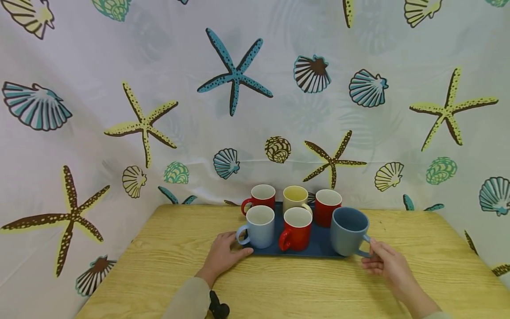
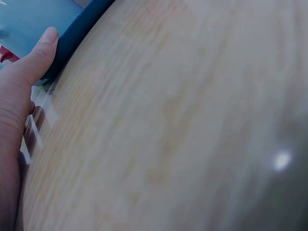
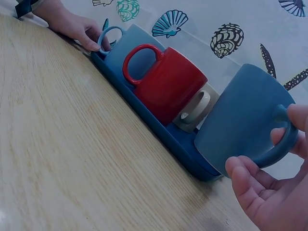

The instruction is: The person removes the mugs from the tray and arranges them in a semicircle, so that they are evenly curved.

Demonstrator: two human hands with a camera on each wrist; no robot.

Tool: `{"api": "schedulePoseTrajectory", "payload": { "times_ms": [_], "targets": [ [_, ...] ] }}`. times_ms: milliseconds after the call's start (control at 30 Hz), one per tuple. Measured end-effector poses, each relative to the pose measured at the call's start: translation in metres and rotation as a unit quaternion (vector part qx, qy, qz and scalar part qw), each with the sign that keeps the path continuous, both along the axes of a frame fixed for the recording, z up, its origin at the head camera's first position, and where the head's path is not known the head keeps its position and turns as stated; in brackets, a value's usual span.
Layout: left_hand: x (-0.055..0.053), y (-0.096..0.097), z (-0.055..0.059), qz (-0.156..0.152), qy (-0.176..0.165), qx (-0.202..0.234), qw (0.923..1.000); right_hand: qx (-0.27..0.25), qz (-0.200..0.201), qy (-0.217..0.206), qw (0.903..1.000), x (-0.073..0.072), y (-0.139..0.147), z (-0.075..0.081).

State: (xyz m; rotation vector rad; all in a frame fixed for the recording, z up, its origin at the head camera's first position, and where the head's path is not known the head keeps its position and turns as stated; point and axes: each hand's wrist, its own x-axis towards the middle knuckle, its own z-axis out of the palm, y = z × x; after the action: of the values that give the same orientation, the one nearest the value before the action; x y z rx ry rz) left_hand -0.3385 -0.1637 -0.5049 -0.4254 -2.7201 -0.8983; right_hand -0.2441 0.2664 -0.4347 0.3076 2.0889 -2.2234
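A dark blue tray holds several mugs on the wooden table. At its left end, my left hand grips the corner, thumb along the front rim, beside a light blue mug. My right hand pinches the handle of a large blue mug at the tray's right end. That mug leans slightly, and I cannot tell whether its base fully rests on the tray. A bright red mug stands in the front middle. In the left wrist view, my left thumb lies against the tray rim.
Along the tray's back row stand a red mug, a cream mug with a yellow inside and a darker red mug. A cloth printed with starfish and shells hangs behind the table.
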Motion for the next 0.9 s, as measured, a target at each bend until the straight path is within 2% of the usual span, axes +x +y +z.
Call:
{"api": "schedulePoseTrajectory", "payload": {
  "times_ms": [367, 900],
  "targets": [
    [0.000, -0.001, 0.002, 0.001, 0.004, -0.002, 1.0000, 0.000, 0.002, -0.009, 1.0000, 0.017, 0.018, 0.010],
    [-0.003, 0.000, 0.002, 0.007, 0.001, -0.002, 1.0000, 0.044, 0.008, -0.052, 0.9977, 0.049, 0.029, 0.009]
  ]
}}
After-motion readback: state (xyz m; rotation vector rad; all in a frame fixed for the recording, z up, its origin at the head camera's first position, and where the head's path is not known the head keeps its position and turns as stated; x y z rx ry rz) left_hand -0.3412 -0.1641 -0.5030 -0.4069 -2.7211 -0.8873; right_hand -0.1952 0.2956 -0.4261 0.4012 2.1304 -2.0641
